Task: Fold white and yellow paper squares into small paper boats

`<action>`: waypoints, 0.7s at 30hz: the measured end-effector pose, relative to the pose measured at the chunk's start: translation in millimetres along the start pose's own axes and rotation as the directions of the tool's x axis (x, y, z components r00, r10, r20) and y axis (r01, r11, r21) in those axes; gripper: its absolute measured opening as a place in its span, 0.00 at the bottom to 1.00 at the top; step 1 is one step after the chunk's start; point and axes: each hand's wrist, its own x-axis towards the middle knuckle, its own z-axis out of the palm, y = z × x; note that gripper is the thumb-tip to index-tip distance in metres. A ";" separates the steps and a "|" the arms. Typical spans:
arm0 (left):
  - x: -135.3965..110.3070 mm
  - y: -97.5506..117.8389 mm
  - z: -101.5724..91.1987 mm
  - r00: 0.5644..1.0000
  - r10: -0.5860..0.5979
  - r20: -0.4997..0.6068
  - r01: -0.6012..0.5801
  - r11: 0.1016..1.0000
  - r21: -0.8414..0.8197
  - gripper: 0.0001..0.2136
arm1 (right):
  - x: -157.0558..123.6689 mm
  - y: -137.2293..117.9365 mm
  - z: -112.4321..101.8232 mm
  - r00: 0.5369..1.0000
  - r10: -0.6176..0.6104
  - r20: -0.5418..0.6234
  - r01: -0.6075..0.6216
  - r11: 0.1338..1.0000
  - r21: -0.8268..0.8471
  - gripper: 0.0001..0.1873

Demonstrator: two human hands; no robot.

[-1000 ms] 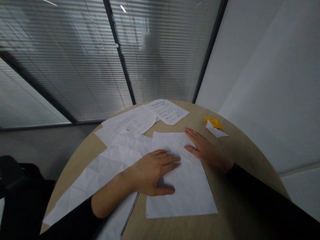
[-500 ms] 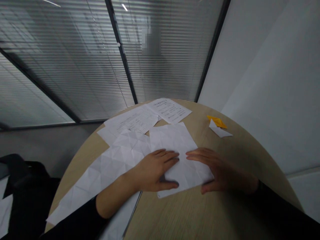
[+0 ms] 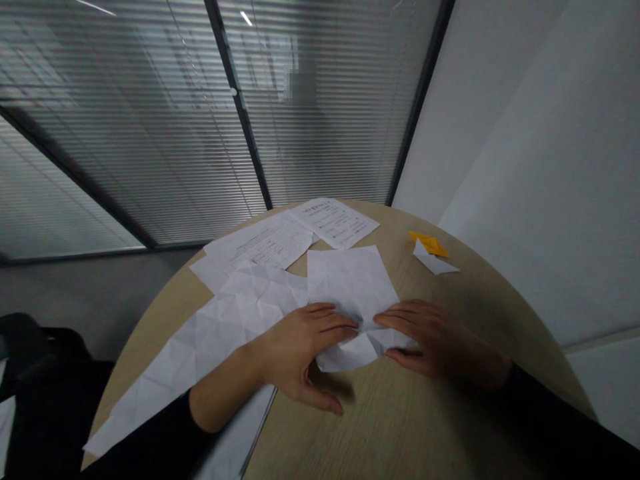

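Observation:
A creased white sheet of paper (image 3: 353,277) lies on the round wooden table between both hands. Its near part is bent up along a crease. My left hand (image 3: 305,347) rests its outstretched fingers on the sheet's left side, with the thumb apart and off the paper. At the right side, my right hand (image 3: 425,337) has the raised near part between its fingers and thumb; the fingertips lie on the crease.
A long strip of creased paper (image 3: 200,347) lies under my left forearm. Printed sheets (image 3: 335,222) lie at the far edge of the table (image 3: 310,433). A yellow folded paper (image 3: 429,244) and a white folded paper (image 3: 434,261) sit at the far right.
The sheet's near part has gone from flat to bent up. My left thumb has come off the paper towards me, and my right hand has closed on the near right part.

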 end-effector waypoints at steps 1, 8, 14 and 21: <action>-1.0 -1.2 0.7 1.000 -0.001 0.003 0.001 1.000 0.022 0.35 | -0.4 -0.2 -0.1 1.000 0.007 -0.005 -0.007 1.000 -0.018 0.29; -9.3 -10.1 1.2 0.996 -0.074 -0.053 0.083 0.975 0.206 0.15 | -3.5 2.7 -6.6 1.000 0.002 0.005 -0.002 1.000 -0.005 0.48; -4.0 -1.8 -2.3 0.944 -0.171 -0.283 0.201 0.976 0.080 0.11 | -4.8 10.4 -3.9 0.992 -0.026 -0.125 0.031 0.999 0.037 0.35; -1.6 1.5 -0.5 0.800 -0.421 -0.427 0.379 0.907 -0.183 0.12 | -9.6 24.8 3.6 0.886 0.269 -0.378 -0.213 0.959 0.185 0.13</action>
